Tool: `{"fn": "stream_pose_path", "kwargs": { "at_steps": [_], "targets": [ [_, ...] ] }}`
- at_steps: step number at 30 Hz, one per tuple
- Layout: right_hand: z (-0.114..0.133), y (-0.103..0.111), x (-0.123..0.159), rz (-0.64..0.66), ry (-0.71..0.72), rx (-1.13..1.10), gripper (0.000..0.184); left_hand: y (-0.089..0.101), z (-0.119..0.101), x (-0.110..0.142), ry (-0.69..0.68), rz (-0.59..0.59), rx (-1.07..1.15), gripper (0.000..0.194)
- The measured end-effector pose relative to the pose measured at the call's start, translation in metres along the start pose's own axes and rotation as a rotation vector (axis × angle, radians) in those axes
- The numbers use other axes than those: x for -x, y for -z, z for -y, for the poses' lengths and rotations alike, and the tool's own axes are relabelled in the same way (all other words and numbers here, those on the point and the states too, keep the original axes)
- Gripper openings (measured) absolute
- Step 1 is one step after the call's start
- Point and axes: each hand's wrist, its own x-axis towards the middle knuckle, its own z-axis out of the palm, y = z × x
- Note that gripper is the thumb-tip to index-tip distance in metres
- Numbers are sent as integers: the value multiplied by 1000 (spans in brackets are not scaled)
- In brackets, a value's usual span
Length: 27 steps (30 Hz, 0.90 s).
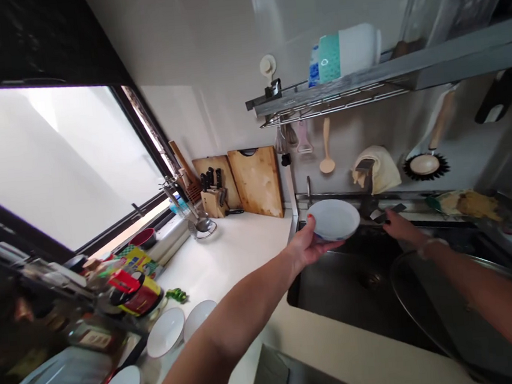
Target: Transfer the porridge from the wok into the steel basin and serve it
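My left hand (309, 244) grips a shallow white bowl (335, 219) by its near left edge, thumb on the rim and fingers underneath. The bowl is held over the left part of the dark metal sink (332, 281), tilted a little towards me. My right hand (402, 227) is at the back of the sink, its fingers closed on the grey faucet handle (381, 214). Above that handle, a pale cloth (381, 171) hangs around the faucet. No running water can be made out.
White bowls (166, 333) and green peppers (176, 295) sit on the left counter. Cutting boards (257, 183) and a knife block (214, 202) lean or stand by the wall. Overhead runs a metal rack (341, 87). A large round lid (402, 298) rests at the sink's right.
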Motion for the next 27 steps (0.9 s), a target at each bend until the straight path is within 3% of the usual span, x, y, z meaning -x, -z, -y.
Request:
{"fn": "stream_pose_path", "kwargs": {
  "at_steps": [4,6,9,12,16,22,25,27],
  "targets": [
    [38,-13,66,85,11,-145,48,40,-15,82,-2,-71,32,62],
    [60,-21,116,142,-12,-382,46,66,-20,138,-34,-87,52,67],
    [99,-31,203,394,-104,-752,44,106,-19,239,-85,-114,96,75],
    [145,-34,292,671,-124,-848,44,142,-4,357,-228,-216,163,76],
    [214,-30,400,924,-62,-824,37,178,37,529,-535,-514,248,64],
    [299,-20,543,1153,112,-812,46,211,115,778,-963,-1015,342,46],
    [330,-15,601,1215,180,-828,50,228,151,880,-1014,-1345,403,37],
    [346,-12,633,1223,216,-847,53,243,169,935,-1014,-1495,397,31]
  ]
}}
